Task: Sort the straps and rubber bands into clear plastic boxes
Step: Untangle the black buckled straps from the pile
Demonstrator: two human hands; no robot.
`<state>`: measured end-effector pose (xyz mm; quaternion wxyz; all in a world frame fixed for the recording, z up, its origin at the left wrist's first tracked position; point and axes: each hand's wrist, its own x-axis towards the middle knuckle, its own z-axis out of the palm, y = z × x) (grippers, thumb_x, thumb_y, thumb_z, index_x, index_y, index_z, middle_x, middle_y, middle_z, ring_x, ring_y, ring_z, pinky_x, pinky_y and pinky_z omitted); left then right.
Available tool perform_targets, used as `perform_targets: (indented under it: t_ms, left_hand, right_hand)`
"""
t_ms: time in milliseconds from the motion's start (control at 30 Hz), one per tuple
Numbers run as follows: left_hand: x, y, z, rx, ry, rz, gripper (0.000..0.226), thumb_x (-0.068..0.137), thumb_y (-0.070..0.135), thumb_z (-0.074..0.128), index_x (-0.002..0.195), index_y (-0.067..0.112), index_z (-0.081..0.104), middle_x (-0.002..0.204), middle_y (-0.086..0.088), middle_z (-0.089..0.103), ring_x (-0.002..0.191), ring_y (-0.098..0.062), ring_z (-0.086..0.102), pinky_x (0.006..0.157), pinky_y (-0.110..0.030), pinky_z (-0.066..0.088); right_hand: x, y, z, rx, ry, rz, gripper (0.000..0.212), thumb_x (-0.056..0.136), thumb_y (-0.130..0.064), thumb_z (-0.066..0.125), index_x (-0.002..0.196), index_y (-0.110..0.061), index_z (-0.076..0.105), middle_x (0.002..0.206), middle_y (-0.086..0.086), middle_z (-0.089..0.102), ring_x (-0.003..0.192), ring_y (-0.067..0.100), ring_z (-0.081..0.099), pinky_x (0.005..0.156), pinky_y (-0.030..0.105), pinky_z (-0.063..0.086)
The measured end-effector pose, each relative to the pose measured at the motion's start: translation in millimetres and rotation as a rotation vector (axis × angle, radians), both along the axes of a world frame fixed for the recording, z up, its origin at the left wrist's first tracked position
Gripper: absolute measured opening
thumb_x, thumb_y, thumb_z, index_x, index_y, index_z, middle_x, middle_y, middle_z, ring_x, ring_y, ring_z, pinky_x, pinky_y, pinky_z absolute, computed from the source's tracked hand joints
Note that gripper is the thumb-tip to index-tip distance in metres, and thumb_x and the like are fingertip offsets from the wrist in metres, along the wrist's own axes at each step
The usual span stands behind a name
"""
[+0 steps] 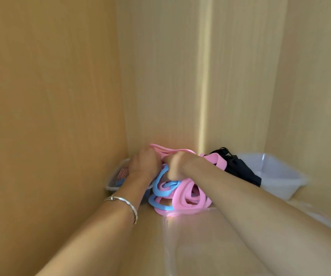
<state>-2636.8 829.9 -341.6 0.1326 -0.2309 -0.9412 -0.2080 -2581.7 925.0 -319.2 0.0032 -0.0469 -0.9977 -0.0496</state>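
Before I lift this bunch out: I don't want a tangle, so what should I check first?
1. Grip: left hand and right hand both hold the pink bands: ok.
2. Colours apart: blue bands are looped among the pink ones: not ok.
3. Black straps free of the pile: they lie against the pink bands: not ok.
4. Room in the right box: the part in view looks bare: ok.
5. Room in the left box: mostly behind the left arm: cannot tell.

pink/blue bands heaped btwn boxes
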Motion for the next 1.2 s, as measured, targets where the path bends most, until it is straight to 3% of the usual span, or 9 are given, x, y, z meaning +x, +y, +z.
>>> perform_targets:
  t_ms: [233,367,467,600,833,933,1033,1100,1200]
  left_hand:
    - [51.3,-13.9,13.1,0.325,0.099,-0.111,0.032,0.098,0.022,0.034,0.083,0.009,0.060,0.095,-0.020,0.065,0.089,-0.039,0.057,0.070,-0.039,0.042]
    - [74.9,-4.1,22.1,0.408,0.034,-0.234,0.031,0.091,0.026,0.037,0.085,0.014,0.065,0.097,-0.015,0.068,0.092,-0.035,0.060,0.082,-0.037,0.049]
    - [84.8,9.7,26.7,0.294,-0.014,-0.336,0.033,0.093,0.017,0.045,0.118,0.015,0.066,0.122,-0.006,0.065,0.114,-0.025,0.058,0.091,-0.023,0.042]
    - [85.4,21.5,28.4,0.097,-0.140,-0.496,0.029,0.095,0.022,0.050,0.120,0.017,0.065,0.127,-0.001,0.062,0.115,-0.018,0.056,0.087,-0.022,0.038]
    - [88.1,13.3,34.5,-0.169,-0.146,-0.605,0.034,0.092,0.044,0.054,0.086,0.014,0.069,0.079,-0.005,0.061,0.067,-0.014,0.050,0.068,-0.031,0.044]
    - [103.7,12.2,38.3,-0.305,-0.329,-0.672,0.027,0.087,0.053,0.058,0.097,0.031,0.070,0.086,0.005,0.067,0.080,-0.009,0.061,0.078,-0.026,0.048]
    - [116.0,16.8,33.3,-0.387,-0.394,-0.725,0.020,0.093,0.027,0.056,0.108,0.031,0.069,0.068,0.018,0.058,0.065,0.000,0.054,0.055,-0.009,0.041]
    - [117.5,18.3,30.6,-0.386,-0.386,-0.729,0.027,0.095,0.013,0.048,0.103,0.026,0.070,0.064,0.016,0.056,0.062,-0.008,0.050,0.044,-0.010,0.036]
    - [116.3,17.6,29.3,-0.381,-0.351,-0.735,0.029,0.094,0.011,0.046,0.101,0.025,0.071,0.066,0.016,0.055,0.062,-0.009,0.050,0.054,-0.014,0.039]
  right_hand:
    - [69.3,8.3,27.8,-0.446,0.000,0.112,0.044,0.079,-0.032,0.076,0.117,-0.027,0.055,0.096,-0.004,0.066,0.085,0.023,0.063,0.069,0.031,0.050]
    - [108.9,36.4,35.6,-0.484,0.244,-0.014,0.051,0.085,-0.031,0.069,0.134,-0.028,0.055,0.122,-0.008,0.060,0.110,0.015,0.058,0.094,0.030,0.046]
    - [123.3,64.9,18.0,-0.515,0.459,-0.204,0.025,0.089,-0.028,0.062,0.111,-0.019,0.069,0.110,-0.004,0.066,0.098,0.016,0.059,0.082,0.028,0.046]
    - [118.6,89.0,6.3,-0.467,0.435,-0.372,0.020,0.085,-0.023,0.063,0.097,-0.010,0.071,0.101,0.010,0.071,0.096,0.029,0.064,0.085,0.039,0.053]
    - [117.0,107.4,7.8,-0.418,0.134,-0.518,0.064,0.075,-0.037,0.080,0.126,-0.009,0.054,0.122,0.006,0.062,0.110,0.027,0.059,0.094,0.036,0.049]
    - [111.7,114.5,-0.7,-0.375,0.146,-0.503,0.039,0.079,-0.030,0.076,0.107,-0.010,0.061,0.103,0.005,0.065,0.091,0.025,0.061,0.076,0.029,0.051]
    - [108.0,118.8,-2.6,-0.385,0.225,-0.476,0.017,0.081,-0.010,0.061,0.068,-0.009,0.050,0.066,0.004,0.050,0.062,0.022,0.045,0.052,0.026,0.031]
    - [108.3,122.3,2.3,-0.454,0.313,-0.446,0.015,0.083,-0.006,0.054,0.068,-0.006,0.053,0.065,0.005,0.054,0.062,0.023,0.046,0.053,0.026,0.031]
    - [113.5,116.8,15.2,-0.609,0.446,-0.340,0.016,0.091,-0.011,0.051,0.077,-0.009,0.058,0.070,0.002,0.067,0.060,0.017,0.052,0.054,0.025,0.036]
